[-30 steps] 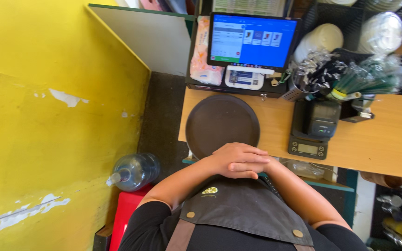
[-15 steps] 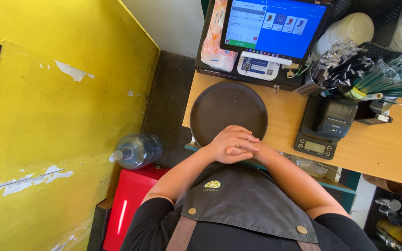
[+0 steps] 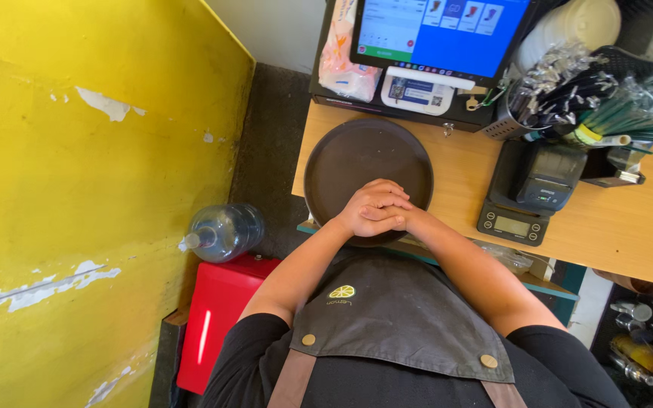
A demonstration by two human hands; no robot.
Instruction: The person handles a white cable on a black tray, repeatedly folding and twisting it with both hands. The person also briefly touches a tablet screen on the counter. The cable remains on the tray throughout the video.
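My left hand (image 3: 360,214) and my right hand (image 3: 400,217) are clasped together, fingers folded over each other, holding no object. They rest over the near edge of a dark brown round tray (image 3: 357,155) that lies flat and bare on the wooden counter (image 3: 614,227). Both forearms reach forward from my black shirt and grey apron (image 3: 394,310).
Behind the tray stands a touchscreen register (image 3: 440,30) with a small card reader (image 3: 416,91). To the right are a black scale with a printer on it (image 3: 530,193) and bins of wrapped straws (image 3: 583,98). A water jug (image 3: 224,230) and a red box (image 3: 217,317) sit below by the yellow wall.
My hands stay clasped over the tray's near edge. The view has shifted forward and closer, so the counter and register sit higher and larger in the frame.
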